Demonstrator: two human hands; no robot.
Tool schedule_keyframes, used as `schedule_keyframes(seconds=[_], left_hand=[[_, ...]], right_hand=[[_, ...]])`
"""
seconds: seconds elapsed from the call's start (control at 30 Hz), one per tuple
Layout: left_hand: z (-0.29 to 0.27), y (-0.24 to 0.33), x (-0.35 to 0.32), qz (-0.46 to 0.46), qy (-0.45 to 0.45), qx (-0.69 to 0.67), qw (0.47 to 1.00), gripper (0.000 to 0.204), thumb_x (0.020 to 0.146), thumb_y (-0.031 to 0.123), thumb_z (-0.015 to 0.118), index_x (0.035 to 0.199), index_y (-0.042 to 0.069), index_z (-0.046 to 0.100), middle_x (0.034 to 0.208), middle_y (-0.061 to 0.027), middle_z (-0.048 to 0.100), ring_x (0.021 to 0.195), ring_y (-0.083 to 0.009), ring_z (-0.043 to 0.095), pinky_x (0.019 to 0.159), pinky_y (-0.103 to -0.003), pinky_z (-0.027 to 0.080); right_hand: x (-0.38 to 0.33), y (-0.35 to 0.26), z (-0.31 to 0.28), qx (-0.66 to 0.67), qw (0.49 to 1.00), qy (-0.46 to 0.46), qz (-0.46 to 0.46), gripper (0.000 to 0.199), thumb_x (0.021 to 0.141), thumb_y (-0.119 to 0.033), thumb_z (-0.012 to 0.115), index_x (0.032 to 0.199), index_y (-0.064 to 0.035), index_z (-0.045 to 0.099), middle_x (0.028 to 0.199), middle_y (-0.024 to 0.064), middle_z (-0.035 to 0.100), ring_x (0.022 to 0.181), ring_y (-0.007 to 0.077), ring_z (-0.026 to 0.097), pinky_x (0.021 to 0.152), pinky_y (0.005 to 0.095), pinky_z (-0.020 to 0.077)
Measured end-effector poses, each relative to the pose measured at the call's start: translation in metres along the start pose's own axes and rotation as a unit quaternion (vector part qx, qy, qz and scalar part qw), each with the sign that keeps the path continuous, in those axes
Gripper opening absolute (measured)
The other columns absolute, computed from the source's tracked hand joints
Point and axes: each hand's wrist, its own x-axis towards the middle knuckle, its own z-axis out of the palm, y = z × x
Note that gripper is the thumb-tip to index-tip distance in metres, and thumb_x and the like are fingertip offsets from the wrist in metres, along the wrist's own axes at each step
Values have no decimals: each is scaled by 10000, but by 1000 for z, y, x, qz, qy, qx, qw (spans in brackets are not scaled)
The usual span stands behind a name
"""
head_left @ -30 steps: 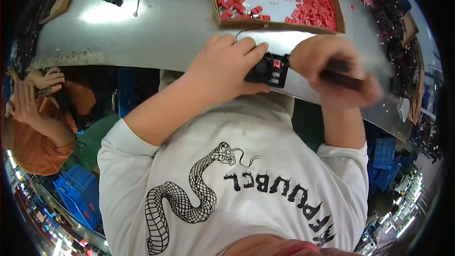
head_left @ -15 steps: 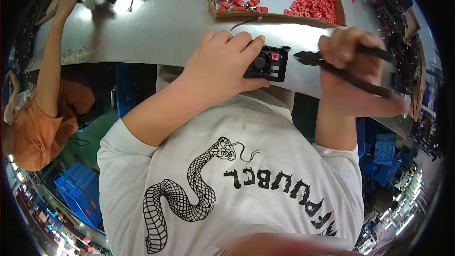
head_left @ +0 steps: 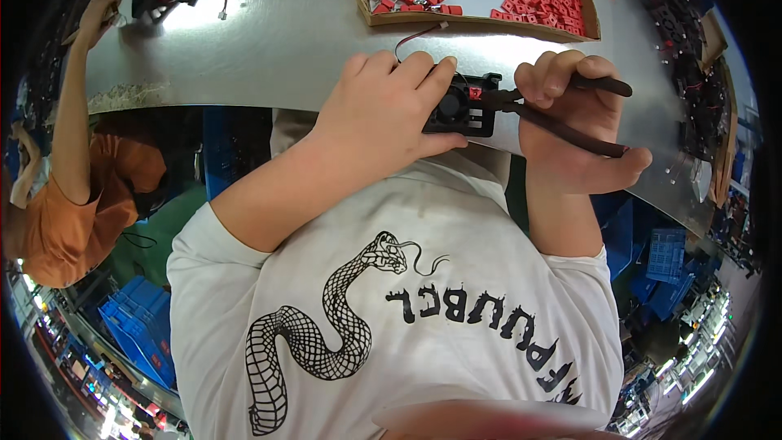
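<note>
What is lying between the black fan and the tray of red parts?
In the head view, only bare grey table and the fan's thin red-black wire, running toward the tray.

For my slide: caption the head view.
Left hand steadies a small black fan while right hand applies pliers.

smooth grey metal table (head_left: 285,41), black plastic fan (head_left: 456,106), cardboard tray (head_left: 481,23).
</note>
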Motion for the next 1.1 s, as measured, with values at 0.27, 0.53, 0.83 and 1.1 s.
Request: schedule_keyframes(seconds=[0.27,0.53,0.83,1.1], left_hand=[[4,-14,6,70,45,-4,997,735,727,540,815,1282,89,643,1006,-22,619,859,-233,580,800,-375,429],[-8,-20,27,108,-93,-40,989,550,762,535,798,1141,145,716,1076,7,650,942,-231,599,849,-379,426],[-1,-16,14,95,-14,-35,995,722,743,531,811,1283,79,653,1115,-53,666,969,-270,627,884,-409,471],[1,-10,7,56,2,-37,998,731,713,489,844,1295,94,647,1132,-50,655,964,-274,622,868,-406,462]], right_hand=[[23,5,-1,-52,993,-102,27,790,839,-789,572,964,-17,679,661,93,581,512,204,462,497,370,363],[85,16,12,81,836,-384,384,821,834,-706,626,871,109,719,645,132,649,445,151,527,408,278,415],[26,-25,6,-65,982,-113,137,1059,798,-817,576,1257,137,541,1013,194,620,779,219,585,684,340,463],[-2,-2,18,-148,987,-59,-22,1166,770,-873,592,1314,153,482,994,175,619,879,205,594,752,315,462]])
